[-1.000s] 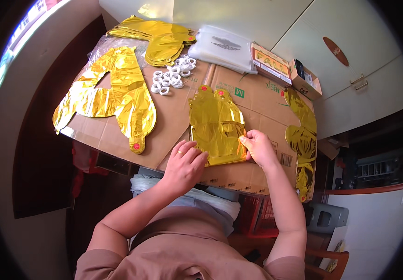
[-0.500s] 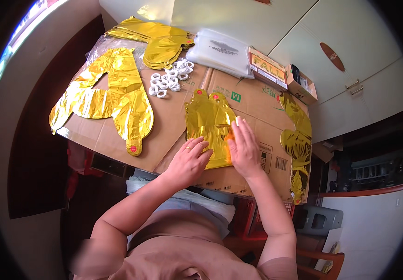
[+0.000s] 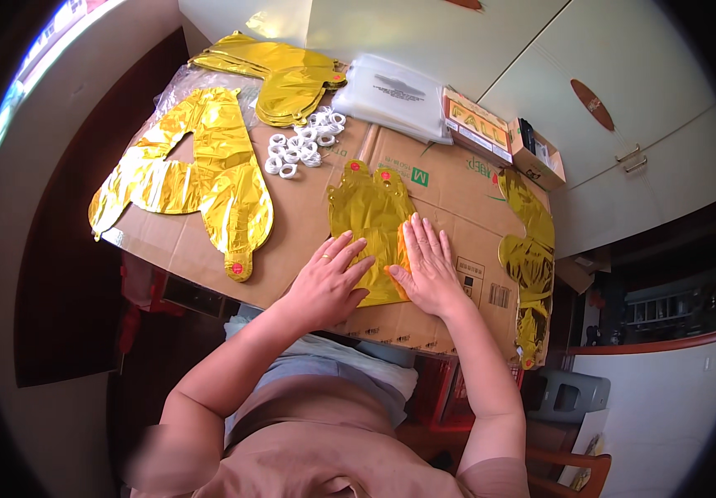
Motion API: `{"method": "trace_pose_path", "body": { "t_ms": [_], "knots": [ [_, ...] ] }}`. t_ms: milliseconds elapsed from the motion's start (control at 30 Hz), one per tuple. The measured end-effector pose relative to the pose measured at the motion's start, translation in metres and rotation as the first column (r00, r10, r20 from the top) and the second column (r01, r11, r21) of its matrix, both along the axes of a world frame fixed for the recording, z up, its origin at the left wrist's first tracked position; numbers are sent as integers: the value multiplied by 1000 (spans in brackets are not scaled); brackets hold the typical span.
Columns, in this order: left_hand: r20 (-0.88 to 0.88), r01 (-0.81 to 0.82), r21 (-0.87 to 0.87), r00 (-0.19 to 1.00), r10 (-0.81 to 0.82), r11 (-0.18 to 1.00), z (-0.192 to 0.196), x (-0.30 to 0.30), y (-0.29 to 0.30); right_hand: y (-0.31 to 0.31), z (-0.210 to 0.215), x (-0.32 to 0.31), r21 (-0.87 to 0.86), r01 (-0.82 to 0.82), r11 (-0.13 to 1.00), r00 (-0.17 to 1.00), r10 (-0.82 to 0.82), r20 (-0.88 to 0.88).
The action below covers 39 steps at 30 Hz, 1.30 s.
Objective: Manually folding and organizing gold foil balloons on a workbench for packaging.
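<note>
A folded gold foil balloon lies flat on the cardboard in front of me, two tabs with red dots at its far end. My left hand rests on its near left edge, fingers spread, a ring on one of them. My right hand lies flat along its right edge, fingers stretched out. Orange reflections show on the foil beside this hand. Neither hand grips anything. To the left, a larger gold foil balloon shaped like a letter A is spread out.
Several white ribbon rolls sit behind the folded balloon. Beyond them lie stacked gold foil balloons and clear plastic bags. Boxes stand at the back right. Another gold balloon lies along the right edge of the cardboard.
My right hand has come down flat onto the balloon's right edge, slightly lower and with fingers closer to the foil. My left hand has shifted slightly left and nearer me.
</note>
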<state>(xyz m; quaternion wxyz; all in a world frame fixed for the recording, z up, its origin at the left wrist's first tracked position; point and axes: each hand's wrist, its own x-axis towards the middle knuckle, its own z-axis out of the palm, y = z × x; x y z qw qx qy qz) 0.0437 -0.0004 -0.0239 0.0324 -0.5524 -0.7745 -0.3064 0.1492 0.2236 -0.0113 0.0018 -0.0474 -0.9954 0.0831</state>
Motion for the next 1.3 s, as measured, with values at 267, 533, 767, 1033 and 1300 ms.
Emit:
{"method": "trace_pose_path", "body": {
  "t_ms": [267,533,767,1033,1300],
  "knots": [
    [55,-6,153,998,-3,988,4,-3,-7,-3,4,4,31,2,1000,1000,-2,10],
    [844,-139,36,534,44,990,7,75,-93,-44,11,74,-19,-60,998,998,60,8],
    [928,-87,133,-339,-155,987,-13,82,-81,-95,9,121,-63,-39,997,999,39,4],
    [974,-26,49,-221,-53,998,-16,65,-81,-99,17,149,-570,303,764,843,-494,-214],
    [983,146,20,-185,7,989,-14,58,-85,-94,-17,159,-874,271,-403,891,-237,386]
  ]
}}
